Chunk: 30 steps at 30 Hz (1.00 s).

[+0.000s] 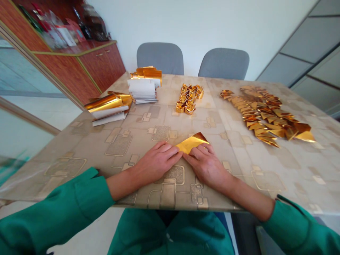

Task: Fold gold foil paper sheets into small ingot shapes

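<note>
- Fingers of the left hand (156,161) are stretched flat, their tips pressed on the near left corner of a folded sheet of shiny gold foil paper (191,142).
- The right hand (205,164) is laid palm-down just beside it, with its fingertips pressed on the sheet's near edge. Nothing is gripped.
- The sheet is laid flat on the beige patterned tabletop (106,141), near its front edge.
- Folded gold foil triangles (268,117) are spread well apart to the right.
</note>
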### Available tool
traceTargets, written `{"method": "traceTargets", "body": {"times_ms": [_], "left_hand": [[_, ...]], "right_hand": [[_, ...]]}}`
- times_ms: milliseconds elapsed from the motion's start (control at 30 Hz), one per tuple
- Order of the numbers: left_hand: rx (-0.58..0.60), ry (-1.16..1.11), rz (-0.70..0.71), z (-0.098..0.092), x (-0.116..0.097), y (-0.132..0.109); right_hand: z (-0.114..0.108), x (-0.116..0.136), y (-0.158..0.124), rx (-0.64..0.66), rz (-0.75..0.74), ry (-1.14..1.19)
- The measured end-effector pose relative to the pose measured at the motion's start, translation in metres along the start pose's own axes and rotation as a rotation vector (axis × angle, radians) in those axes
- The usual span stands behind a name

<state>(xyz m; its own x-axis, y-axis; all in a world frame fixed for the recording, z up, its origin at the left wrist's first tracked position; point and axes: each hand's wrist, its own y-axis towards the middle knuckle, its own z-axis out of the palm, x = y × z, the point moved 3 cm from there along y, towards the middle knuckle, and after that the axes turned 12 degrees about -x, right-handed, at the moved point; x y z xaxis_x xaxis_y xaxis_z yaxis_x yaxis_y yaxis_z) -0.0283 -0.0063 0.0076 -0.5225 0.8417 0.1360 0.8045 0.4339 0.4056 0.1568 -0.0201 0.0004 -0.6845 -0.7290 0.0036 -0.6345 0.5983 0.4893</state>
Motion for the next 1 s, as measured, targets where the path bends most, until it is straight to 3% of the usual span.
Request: {"method": "traceTargets", "body": {"times_ms": [300,467,600,700,767,1000], "left_hand": [[0.049,0.006,0.011,-0.001,0.008,-0.008],[0.028,-0.01,0.002,0.0,0.021,-0.011],[-0.002,-0.082,0.09,0.003,0.037,-0.005],[-0.023,-0.081,0.1,0.006,0.045,0.004],[-0.036,-0.088,0.064,0.009,0.048,0.011],[-0.057,-0.121,-0.113,0.02,0.049,0.033]], "right_hand": [[-0.014,-0.004,-0.01,-0.051,0.002,0.002],[-0.033,-0.023,-0.022,-0.054,0.068,0.017],[-0.045,-0.039,-0.017,0.016,-0.056,0.076],[-0.042,-0.044,-0.007,0.161,-0.231,0.161],[-0.037,-0.045,-0.001,0.22,-0.254,0.215],[-0.014,-0.03,0.003,0.114,-0.106,0.252]]}}
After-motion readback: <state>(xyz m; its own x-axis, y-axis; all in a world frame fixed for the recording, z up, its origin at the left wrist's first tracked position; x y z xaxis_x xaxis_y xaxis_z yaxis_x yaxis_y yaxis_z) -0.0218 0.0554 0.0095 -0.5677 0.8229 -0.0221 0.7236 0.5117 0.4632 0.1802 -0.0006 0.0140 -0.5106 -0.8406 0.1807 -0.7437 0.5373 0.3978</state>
